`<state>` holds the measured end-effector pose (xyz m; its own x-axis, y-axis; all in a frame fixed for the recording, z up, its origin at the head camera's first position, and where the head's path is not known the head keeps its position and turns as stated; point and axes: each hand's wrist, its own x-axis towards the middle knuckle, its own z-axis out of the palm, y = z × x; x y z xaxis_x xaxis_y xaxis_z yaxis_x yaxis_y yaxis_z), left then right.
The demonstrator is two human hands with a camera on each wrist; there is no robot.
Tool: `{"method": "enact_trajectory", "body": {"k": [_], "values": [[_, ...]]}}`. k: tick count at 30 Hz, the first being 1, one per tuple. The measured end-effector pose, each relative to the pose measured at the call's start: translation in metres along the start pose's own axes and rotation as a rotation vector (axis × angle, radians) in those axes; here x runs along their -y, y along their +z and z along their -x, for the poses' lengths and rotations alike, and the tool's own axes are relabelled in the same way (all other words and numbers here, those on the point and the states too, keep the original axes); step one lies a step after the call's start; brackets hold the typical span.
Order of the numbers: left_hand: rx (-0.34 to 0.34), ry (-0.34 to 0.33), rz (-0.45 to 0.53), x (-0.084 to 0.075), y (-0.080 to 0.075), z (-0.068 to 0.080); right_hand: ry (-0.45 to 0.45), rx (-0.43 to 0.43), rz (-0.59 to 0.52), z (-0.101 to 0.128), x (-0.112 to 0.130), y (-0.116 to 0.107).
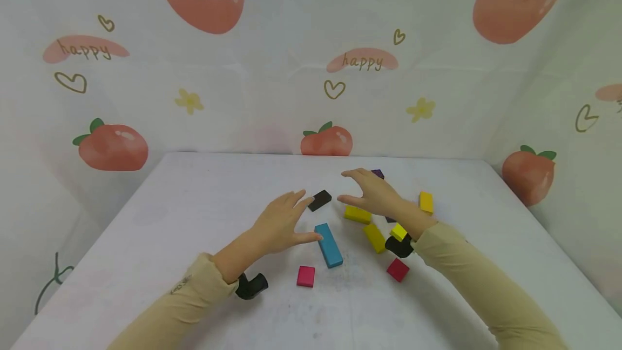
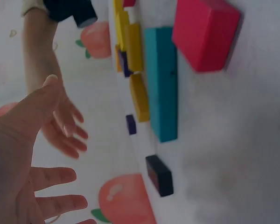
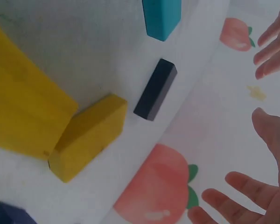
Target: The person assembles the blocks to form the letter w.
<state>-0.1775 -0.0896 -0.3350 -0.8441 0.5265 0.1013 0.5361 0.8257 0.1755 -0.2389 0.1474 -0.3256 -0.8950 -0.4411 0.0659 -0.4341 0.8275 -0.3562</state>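
Observation:
My left hand [image 1: 278, 224] hovers over the table with fingers spread and thumb apart, holding nothing. Under its thumb tip lies a long blue block [image 1: 329, 246], and its fingertips overlap the edge of a black block [image 1: 320, 200] in the head view. Facing it, my right hand [image 1: 373, 194] is also raised, fingers loosely extended around bare air. Yellow blocks [image 1: 357, 214] lie below the right hand, two of them meeting at their ends in the right wrist view. A purple block [image 1: 377, 174] is partly hidden behind the right hand.
A pink-red block [image 1: 306, 276] lies nearer the front, and a red block [image 1: 398, 270] to the right. Another yellow block [image 1: 426, 202] stands beyond the right forearm. The white table [image 1: 194, 188] ends at a printed curtain [image 1: 262, 96]. Each wrist carries a black camera [image 1: 251, 286].

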Motion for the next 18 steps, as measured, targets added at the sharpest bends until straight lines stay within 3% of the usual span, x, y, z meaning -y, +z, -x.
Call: {"method": "enact_trajectory", "body": {"k": [9,18], "values": [[0.073,0.043,0.028,-0.013,0.021,-0.004,-0.070,0.020,-0.028,-0.018,0.000,0.019],[0.145,0.025,0.005,-0.022,0.036,-0.008,-0.045,0.073,-0.079,-0.031,-0.002,0.033]]}}
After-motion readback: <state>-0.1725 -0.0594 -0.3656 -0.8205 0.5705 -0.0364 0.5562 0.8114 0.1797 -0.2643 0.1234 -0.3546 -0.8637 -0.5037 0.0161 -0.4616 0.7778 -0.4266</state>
